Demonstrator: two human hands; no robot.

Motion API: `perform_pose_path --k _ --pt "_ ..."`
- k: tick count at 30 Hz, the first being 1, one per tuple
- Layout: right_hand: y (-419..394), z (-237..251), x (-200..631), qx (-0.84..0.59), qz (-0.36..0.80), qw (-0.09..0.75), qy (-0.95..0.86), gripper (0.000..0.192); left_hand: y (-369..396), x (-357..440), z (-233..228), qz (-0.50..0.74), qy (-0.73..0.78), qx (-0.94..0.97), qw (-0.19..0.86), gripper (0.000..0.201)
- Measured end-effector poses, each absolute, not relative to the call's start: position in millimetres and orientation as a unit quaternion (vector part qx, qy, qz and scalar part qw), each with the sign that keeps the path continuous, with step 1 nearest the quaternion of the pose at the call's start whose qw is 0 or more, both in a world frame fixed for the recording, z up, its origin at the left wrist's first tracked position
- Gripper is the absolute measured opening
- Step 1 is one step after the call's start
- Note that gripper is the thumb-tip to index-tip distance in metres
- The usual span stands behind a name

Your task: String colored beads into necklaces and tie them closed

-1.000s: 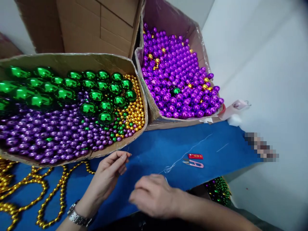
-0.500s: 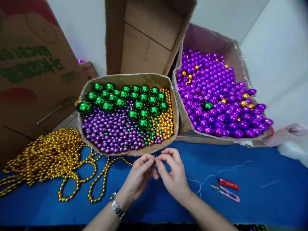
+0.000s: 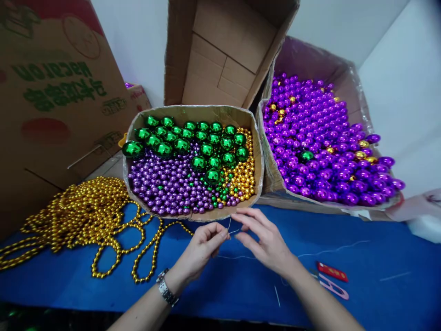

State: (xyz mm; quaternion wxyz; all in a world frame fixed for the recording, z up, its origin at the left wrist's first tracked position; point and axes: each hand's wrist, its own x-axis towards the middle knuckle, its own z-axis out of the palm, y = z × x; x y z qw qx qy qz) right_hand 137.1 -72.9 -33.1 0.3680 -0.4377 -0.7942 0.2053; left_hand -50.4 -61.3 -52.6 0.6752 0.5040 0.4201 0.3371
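My left hand [image 3: 203, 246], with a metal watch at its wrist, pinches a thin pale thread [image 3: 230, 225] between thumb and forefinger. Two short strands of it stick out above the fingertips. Just to the right, my right hand [image 3: 263, 236] has its thumb and fingers apart around the end of one strand; no grip on it shows. More thread [image 3: 330, 249] runs across the blue table [image 3: 241, 289] below and beyond my right hand. Directly ahead of both hands stands a cardboard box [image 3: 193, 217] of green, purple and gold beads.
Gold bead strings [image 3: 86, 216] lie heaped at left. Pink thread snips [image 3: 334, 287] and a small red packet [image 3: 332, 271] lie at right. A bigger box of shiny purple beads [image 3: 320, 147] stands back right. Tall cartons [image 3: 62, 138] rise at left and behind.
My hands have moved apart, and the right fingers have spread. Thread strands now show between them. A short thread piece now shows on the table below my right hand. The view has shifted left.
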Motion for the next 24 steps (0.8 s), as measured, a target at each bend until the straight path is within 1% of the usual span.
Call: perform_pose_path --k 3,4,5,8,9,11,13,16,18,20,22,24 --pt "-67.6 -29.3 144.7 -0.381 0.191 0.288 -0.857 0.044 -61.0 -51.6 -47.0 0.321 0.413 0.549 0.652 0.028" --pt "-66.5 -29.9 144.6 -0.377 0.203 0.278 -0.860 0.045 -61.4 -51.6 -45.2 0.320 0.412 0.561 0.643 0.029" --pt "-65.8 -31.2 143.5 -0.380 0.224 0.277 -0.854 0.042 -62.0 -51.4 -43.7 0.321 0.412 0.570 0.634 0.029" --pt "-66.6 -37.7 137.4 -0.408 0.284 0.306 -0.812 0.020 -64.3 -51.0 -42.3 0.320 0.418 0.563 0.637 0.028" --pt "-67.5 -39.9 135.3 -0.421 0.294 0.314 -0.799 0.016 -65.0 -51.1 -43.0 0.318 0.419 0.549 0.649 0.028" --pt "-70.3 -43.4 131.6 -0.441 0.303 0.330 -0.777 0.016 -66.0 -51.5 -45.3 0.320 0.421 0.515 0.674 0.026" --pt "-73.7 -45.8 128.2 -0.462 0.319 0.346 -0.752 0.017 -66.5 -52.4 -48.1 0.339 0.430 0.499 0.672 0.024" --pt "-79.1 -48.3 122.2 -0.480 0.366 0.371 -0.705 0.020 -66.6 -54.2 -52.4 0.376 0.466 0.539 0.591 0.021" --pt "-82.1 -50.0 118.2 -0.481 0.415 0.407 -0.656 0.021 -66.7 -55.3 -55.2 0.393 0.487 0.577 0.525 0.020" --pt "-83.6 -51.9 115.5 -0.477 0.437 0.442 -0.621 0.019 -67.0 -56.0 -57.3 0.399 0.495 0.593 0.493 0.020" --pt "-83.6 -53.8 114.6 -0.461 0.391 0.444 -0.661 0.014 -67.2 -56.3 -57.6 0.395 0.494 0.589 0.503 0.020" --pt "-82.3 -55.8 115.3 -0.430 0.282 0.402 -0.757 0.012 -67.1 -56.5 -56.1 0.387 0.483 0.570 0.541 0.021"
